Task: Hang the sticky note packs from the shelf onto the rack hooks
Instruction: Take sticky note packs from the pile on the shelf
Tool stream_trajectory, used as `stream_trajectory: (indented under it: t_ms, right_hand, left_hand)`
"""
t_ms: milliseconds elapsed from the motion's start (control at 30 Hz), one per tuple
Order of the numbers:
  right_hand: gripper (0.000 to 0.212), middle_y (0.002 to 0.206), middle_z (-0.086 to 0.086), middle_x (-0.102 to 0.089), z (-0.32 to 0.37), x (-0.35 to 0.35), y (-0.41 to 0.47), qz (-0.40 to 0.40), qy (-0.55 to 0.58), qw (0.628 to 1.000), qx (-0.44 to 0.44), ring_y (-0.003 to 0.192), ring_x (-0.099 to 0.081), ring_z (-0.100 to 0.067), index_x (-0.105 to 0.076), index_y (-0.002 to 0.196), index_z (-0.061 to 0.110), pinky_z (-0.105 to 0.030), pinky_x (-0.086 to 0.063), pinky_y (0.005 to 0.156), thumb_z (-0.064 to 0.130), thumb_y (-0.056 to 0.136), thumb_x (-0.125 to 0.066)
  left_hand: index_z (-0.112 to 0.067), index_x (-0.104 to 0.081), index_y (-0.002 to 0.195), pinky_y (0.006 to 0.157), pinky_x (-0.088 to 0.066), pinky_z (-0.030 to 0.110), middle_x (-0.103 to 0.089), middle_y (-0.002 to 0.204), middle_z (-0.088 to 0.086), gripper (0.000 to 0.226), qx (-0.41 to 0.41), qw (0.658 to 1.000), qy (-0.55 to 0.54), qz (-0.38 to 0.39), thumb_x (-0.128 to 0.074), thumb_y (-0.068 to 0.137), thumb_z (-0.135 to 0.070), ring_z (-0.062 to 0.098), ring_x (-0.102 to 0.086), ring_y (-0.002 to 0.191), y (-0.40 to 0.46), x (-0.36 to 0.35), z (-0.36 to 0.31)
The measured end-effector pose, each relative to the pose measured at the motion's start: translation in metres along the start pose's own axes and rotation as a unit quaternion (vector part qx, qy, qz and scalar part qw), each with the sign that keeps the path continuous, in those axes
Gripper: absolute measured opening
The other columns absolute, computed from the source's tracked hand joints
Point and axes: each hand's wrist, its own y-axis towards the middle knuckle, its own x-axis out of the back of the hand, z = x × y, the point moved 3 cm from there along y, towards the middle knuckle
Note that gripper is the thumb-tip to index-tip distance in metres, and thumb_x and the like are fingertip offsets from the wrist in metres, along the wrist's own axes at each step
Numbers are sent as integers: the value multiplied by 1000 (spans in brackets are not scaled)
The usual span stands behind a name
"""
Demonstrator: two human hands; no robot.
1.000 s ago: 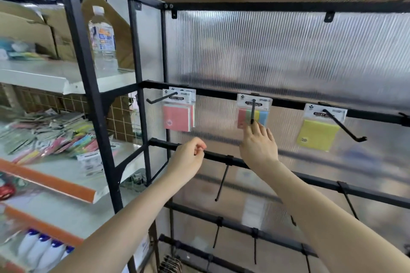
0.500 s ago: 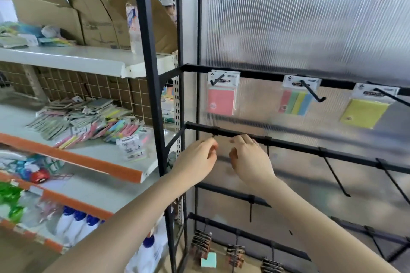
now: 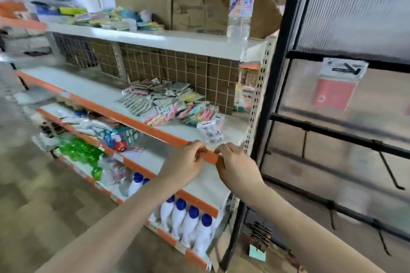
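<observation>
- Green bottles [image 3: 79, 150] are standing on a lower shelf at far left; white bottles with blue caps [image 3: 188, 226] are lining the bottom tier.
- Sticky note packs [image 3: 168, 104] are lying in a loose flat heap on the white middle shelf [image 3: 93, 92], long axes pointing various ways, pastel pads in clear wrap.
- Left hand [image 3: 184, 166] is hovering at the shelf's orange edge [image 3: 210, 157], fingers loosely curled, grasping nothing.
- Right hand [image 3: 237, 166] is hovering just beside it, fingers likewise curled and empty.
- Clear water bottle [image 3: 240, 4] is standing upright on the top shelf before cardboard boxes [image 3: 168, 1].
- Black metal rack [image 3: 275, 72] is standing at right; one pink pack [image 3: 335, 88] is hanging upright on a hook [image 3: 351, 69] against ribbed translucent panelling.
</observation>
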Motion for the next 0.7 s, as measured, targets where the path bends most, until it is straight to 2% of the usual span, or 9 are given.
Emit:
stream_trajectory:
  t_ms: [100, 200, 333, 400, 500, 700]
  right_hand:
    - [29, 121, -6, -54, 19, -34, 27, 50, -1, 999, -1, 114, -50, -27, -51, 122, 12, -38, -48, 85, 15, 94, -42]
    - [28, 121, -7, -52, 26, -63, 56, 90, 6, 996, -11, 115, -48, -28, -50, 121, 11, -36, -46, 83, 16, 95, -42]
    - [30, 121, -9, -53, 32, -100, 103, 107, 17, 994, -12, 112, -51, -28, -50, 122, 11, -38, -45, 89, 17, 95, -41]
    - [30, 121, -9, -53, 36, -120, 130, 110, 20, 994, -11, 111, -52, -27, -50, 122, 11, -39, -46, 90, 17, 95, -40]
    - [30, 124, -9, -52, 41, -144, 172, 117, 29, 993, -16, 113, -50, -27, -50, 123, 11, -38, -44, 88, 16, 95, -39]
    - [39, 136, -11, -46, 53, -176, 250, 136, 37, 990, 15, 125, -43, -30, -44, 131, 8, -37, -38, 98, 12, 93, -42]
  left_hand:
    - [-20, -56, 109, 84, -48, 40, -61, 111, -1, 16, 53, 999, -1, -7, -48, 95, -20, 19, -59, 101, -9, 7, 47]
    - [-14, -57, 112, 88, -46, 41, -60, 113, 4, 20, 96, 995, -7, -15, -48, 94, -14, 21, -58, 104, -8, 5, 87]
    - [-14, -57, 112, 84, -44, 27, -60, 114, 2, 22, 138, 990, -4, -22, -47, 93, -10, 17, -57, 105, 12, 0, 136]
    - [-13, -58, 114, 85, -43, 25, -60, 117, 4, 25, 155, 988, 9, -23, -46, 93, -8, 17, -56, 108, 31, 0, 160]
    - [-14, -57, 119, 88, -45, 27, -59, 122, 3, 29, 184, 982, 33, -15, -44, 93, -10, 17, -55, 112, 64, 3, 192]
    - [-12, -54, 122, 88, -50, 37, -60, 124, 7, 29, 205, 977, 52, -17, -43, 95, -11, 24, -59, 109, 125, 19, 237]
